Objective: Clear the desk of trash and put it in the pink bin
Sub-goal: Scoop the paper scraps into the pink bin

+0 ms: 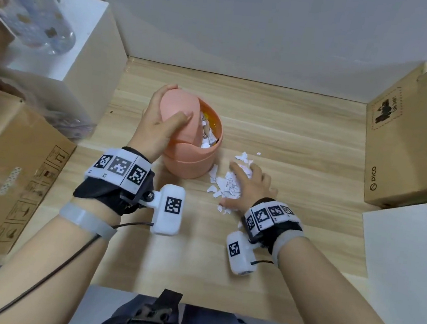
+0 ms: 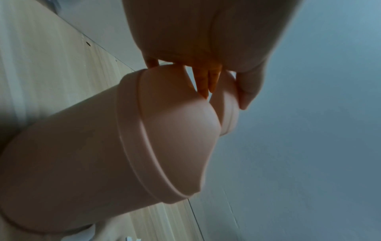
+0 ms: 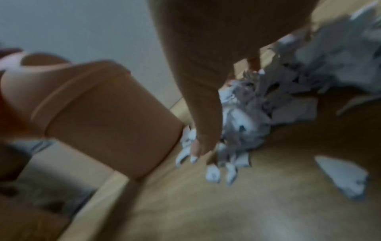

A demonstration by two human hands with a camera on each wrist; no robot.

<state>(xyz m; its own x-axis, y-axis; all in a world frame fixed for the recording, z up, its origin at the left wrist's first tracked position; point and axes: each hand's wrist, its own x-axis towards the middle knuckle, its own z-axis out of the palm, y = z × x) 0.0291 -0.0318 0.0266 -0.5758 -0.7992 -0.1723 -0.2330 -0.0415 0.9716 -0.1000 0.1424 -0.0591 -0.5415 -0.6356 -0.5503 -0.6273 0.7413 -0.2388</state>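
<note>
left hand [image 2: 206,40] grips the swing lid [image 2: 179,120] of the pink bin [image 1: 191,156], tilting it open. head view alone shows torn paper inside. right hand [image 1: 247,184], just right of the bin, is spread flat over paper scraps [image 3: 278,101] on the wooden desk [image 1: 303,134]; wrist view blurred.

A smooth, matt pink plastic is seen on the bin [image 1: 191,156] and on its swing lid [image 1: 178,110], which is held by the left hand [image 1: 158,121]. Thin, torn white paper is shown in the scraps [image 1: 227,183] under the right hand [image 1: 250,182]. A pale wood-grain surface with a soft sheen is presented by the desk [image 1: 290,133] beneath both hands, and plain matt brown cardboard by the box [image 1: 400,146] to the right of the right hand.
</note>
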